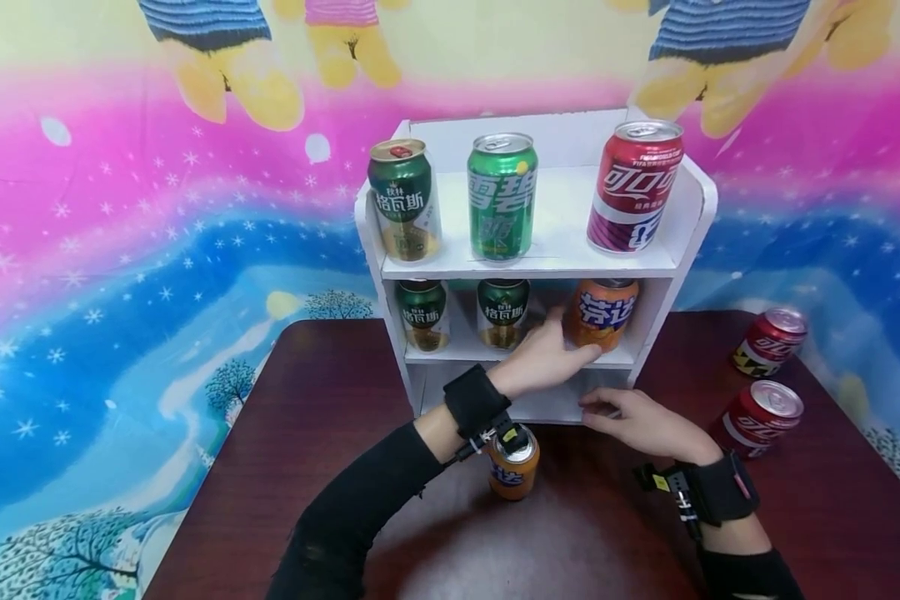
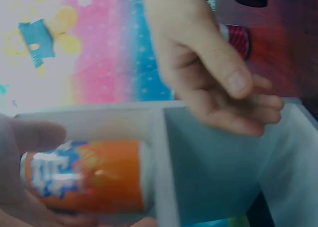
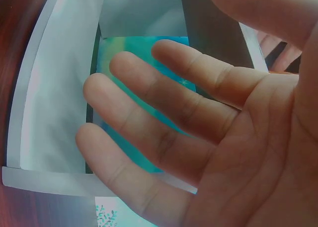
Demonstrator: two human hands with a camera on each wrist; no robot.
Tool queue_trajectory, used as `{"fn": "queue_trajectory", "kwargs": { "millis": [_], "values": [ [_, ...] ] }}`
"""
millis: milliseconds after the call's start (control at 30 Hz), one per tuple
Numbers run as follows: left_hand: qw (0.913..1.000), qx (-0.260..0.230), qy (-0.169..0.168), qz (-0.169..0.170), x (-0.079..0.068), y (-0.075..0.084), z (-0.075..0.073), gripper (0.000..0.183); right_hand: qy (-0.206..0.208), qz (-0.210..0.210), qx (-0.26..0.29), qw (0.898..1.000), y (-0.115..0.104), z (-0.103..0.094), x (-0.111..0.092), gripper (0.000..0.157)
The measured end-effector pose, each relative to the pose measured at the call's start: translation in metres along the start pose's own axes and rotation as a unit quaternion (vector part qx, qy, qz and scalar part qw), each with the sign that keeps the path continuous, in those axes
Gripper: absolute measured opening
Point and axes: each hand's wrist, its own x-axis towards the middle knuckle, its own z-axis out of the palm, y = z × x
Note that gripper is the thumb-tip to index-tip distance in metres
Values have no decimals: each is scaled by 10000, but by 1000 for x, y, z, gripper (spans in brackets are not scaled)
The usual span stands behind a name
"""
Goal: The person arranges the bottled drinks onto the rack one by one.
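My left hand [image 1: 543,357] reaches into the right end of the middle shelf, at an orange soda can [image 1: 604,315]. In the left wrist view its thumb lies along one side of that can [image 2: 99,175] and fingertips show on the other. How firmly they press is hard to see. The can stands by the shelf's right wall, its top partly hidden by the board above. Lower right, my right hand [image 1: 648,421] hovers before the bottom compartment, holding nothing. Its fingers [image 3: 149,125] are spread and nearly straight in the right wrist view.
The white rack [image 1: 450,271] carries a dark green can [image 1: 403,200], a green soda can [image 1: 502,196] and a red cola can [image 1: 636,187] on top. Two dark green cans [image 1: 423,315] share the middle shelf. Another orange can [image 1: 512,475] and two red cans [image 1: 759,417] stand on the table.
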Motion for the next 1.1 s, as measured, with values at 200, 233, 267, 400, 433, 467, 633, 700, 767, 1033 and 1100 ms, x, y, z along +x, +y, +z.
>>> {"fn": "queue_trajectory", "kwargs": {
  "millis": [200,233,267,400,433,467,633,700,767,1033,1100],
  "values": [
    [9959,183,-816,347,-15,-11,-21,46,-62,34,85,9999,1,1,-1,40],
    [9948,177,-907,423,-18,-14,-23,44,-68,40,89,9999,1,2,-1,40],
    [9939,148,-978,493,-20,-17,-25,43,-68,44,89,9999,2,2,-1,40],
    [9916,-141,-1130,611,-34,-30,-33,39,-69,61,35,10000,3,4,0,40],
    [9911,-216,-1165,601,-38,-34,-35,38,-80,80,38,9999,3,5,0,40],
    [9904,-281,-1204,622,-42,-38,-37,37,-99,81,49,9999,2,6,-1,40],
    [9829,-255,-1548,965,-65,-65,-50,31,-188,61,72,9998,1,9,-1,40],
    [9810,-216,-1593,1084,-73,-76,-56,29,-213,-24,62,9998,2,10,-1,40],
    [9830,-236,-1495,1037,-80,-85,-63,29,-236,-111,76,9996,1,11,0,40],
    [9958,-73,-643,641,-96,-118,-85,30,92,-195,47,9998,-12,27,12,41],
    [9972,9,-484,573,-102,-124,-91,30,139,-258,-7,9996,-17,35,15,45]
  ]
}}
